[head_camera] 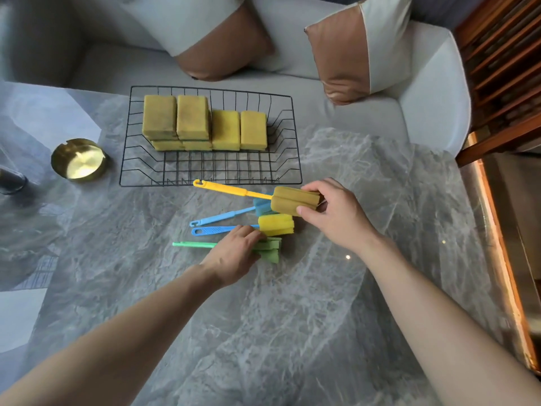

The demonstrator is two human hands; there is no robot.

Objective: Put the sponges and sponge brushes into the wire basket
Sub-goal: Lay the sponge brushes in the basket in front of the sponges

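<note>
A black wire basket (140,171) stands on the grey marble table with several yellow sponges (191,121) stacked in its back half. Just in front of it, my right hand (333,213) grips the tan sponge head of a yellow-handled brush (228,189), held slightly above the table. Below it lie two blue-handled brushes (218,218), one with a blue head, one with a yellow head (275,224). My left hand (234,256) closes on the green brush (193,244) where its handle meets its head.
A brass ashtray (78,160) sits left of the basket, and a dark object (11,180) is at the far left edge. A grey sofa with cushions (360,51) lies behind the table. A wooden frame (497,200) borders the table's right side.
</note>
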